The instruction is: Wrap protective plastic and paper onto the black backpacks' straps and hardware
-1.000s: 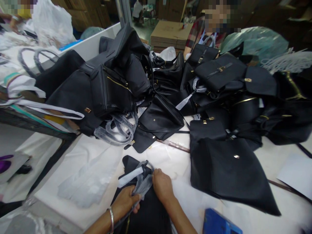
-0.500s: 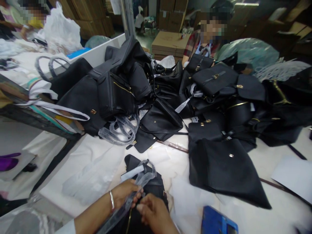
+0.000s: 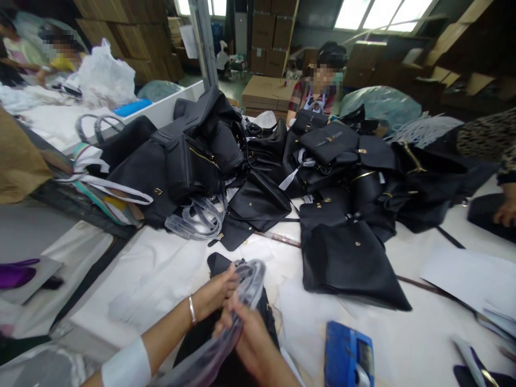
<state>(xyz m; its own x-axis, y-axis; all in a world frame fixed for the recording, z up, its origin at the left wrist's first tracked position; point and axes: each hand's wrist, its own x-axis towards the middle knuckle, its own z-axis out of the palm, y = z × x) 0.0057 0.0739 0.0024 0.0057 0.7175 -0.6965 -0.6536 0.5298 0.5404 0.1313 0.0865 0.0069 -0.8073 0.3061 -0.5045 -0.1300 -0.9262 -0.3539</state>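
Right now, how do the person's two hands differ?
The left hand has a silver bracelet at its wrist; the right hand shows none. A pale band crosses the left forearm, while the visible right forearm is bare. The left hand is higher in the picture, the right lower. Both are at the plastic-wrapped strap.

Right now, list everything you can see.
Bags: many, black, heaped on table
Lower bag: one, black, bottom centre
Wrapped strap: at least one, grey, lower centre
Device: one, blue, lower right
Paper: several sheets, white, right
Boxes: many, brown, background
Sacks: at least two, green, background
Item: one, purple, far left
People: at least four, mixed clothing, background, right
Bracelet: one, silver, left wrist
Left hand: one, bare, at strap
Right hand: one, bare, gripping strap
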